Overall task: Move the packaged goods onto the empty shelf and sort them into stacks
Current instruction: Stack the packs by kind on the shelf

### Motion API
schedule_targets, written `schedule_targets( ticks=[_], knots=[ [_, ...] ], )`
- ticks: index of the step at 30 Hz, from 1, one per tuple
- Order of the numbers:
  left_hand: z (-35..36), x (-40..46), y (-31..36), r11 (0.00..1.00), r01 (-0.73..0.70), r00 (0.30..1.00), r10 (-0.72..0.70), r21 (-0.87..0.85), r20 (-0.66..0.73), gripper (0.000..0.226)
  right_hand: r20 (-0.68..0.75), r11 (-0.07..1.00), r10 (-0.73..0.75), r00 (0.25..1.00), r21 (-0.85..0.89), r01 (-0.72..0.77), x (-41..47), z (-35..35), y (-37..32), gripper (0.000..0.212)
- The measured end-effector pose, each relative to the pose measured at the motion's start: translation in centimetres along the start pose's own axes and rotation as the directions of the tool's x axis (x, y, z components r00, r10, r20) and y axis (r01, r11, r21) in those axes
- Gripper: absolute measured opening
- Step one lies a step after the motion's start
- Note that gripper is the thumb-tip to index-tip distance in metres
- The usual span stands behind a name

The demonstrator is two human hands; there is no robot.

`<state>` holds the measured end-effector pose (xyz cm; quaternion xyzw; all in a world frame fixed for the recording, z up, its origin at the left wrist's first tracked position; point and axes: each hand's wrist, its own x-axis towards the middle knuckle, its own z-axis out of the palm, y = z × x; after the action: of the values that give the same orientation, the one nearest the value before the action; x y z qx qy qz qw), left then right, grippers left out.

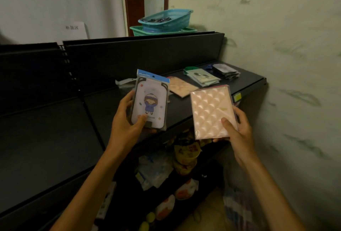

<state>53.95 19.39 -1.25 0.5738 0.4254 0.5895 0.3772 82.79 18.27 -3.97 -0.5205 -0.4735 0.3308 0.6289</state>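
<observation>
My left hand (127,122) grips a clear packet with a white cartoon-girl case (149,101), held upright above the black shelf (184,111). My right hand (238,131) holds a pink quilted packet (212,111) by its lower right corner, tilted face up over the shelf's front edge. On the shelf behind lie another pink quilted packet (180,87), a stack of green-topped packets (201,77) and a stack of dark packets (226,71).
A crumpled clear wrapper (123,83) lies at the shelf's back. Two teal baskets (166,23) stand on top of the shelf's back panel. Lower shelves hold assorted packaged goods (184,157). A green-streaked wall (295,64) closes the right side. A plastic bag (238,210) lies on the floor.
</observation>
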Motion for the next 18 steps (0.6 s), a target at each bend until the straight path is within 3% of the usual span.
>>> schedule_targets(
  ticks=[8,18],
  knots=[
    [6.6,7.7,-3.4,1.000,0.011,0.999,-0.012,-0.013,-0.044,0.068,0.045,0.999,-0.004,0.999,-0.036,0.006,11.1,-2.0,1.7,0.042],
    [12.9,16.3,-4.3,0.987,-0.012,0.988,0.037,0.159,-0.153,0.067,0.119,0.996,0.020,0.993,-0.085,-0.010,23.2,-3.0,3.2,0.047]
  ],
)
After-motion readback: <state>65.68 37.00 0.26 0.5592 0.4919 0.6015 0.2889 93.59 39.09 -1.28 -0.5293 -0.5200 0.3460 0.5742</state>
